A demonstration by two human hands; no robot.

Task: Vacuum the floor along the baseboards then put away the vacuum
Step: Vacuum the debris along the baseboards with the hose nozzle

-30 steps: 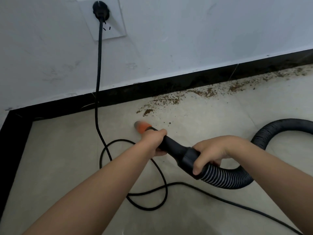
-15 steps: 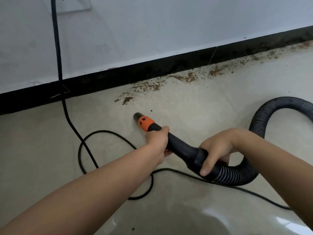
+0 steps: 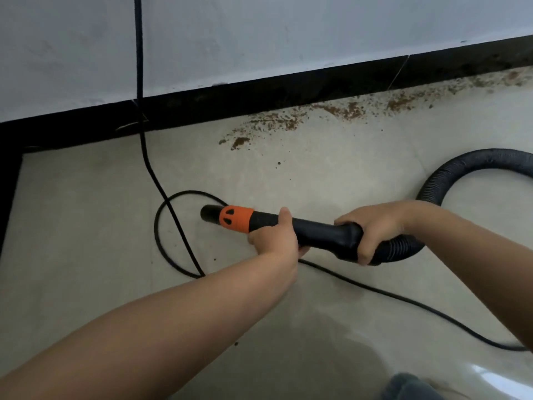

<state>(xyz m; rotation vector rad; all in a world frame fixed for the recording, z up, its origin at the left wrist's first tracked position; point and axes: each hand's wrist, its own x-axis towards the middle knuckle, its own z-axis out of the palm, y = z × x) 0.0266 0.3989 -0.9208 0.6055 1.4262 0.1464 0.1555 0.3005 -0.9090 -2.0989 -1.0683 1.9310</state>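
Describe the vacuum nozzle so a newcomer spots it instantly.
Start at the black baseboard and drop to the pale floor below the brown debris. The vacuum nozzle sticks out past the left hand, over the looped power cord. Its orange band sets it apart.

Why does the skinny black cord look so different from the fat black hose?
The power cord is thin and smooth; the vacuum hose is thick and ribbed. The cord runs up the wall and loops on the floor; the hose arcs in from the right to the nozzle held by both hands. Both are black and bendy.
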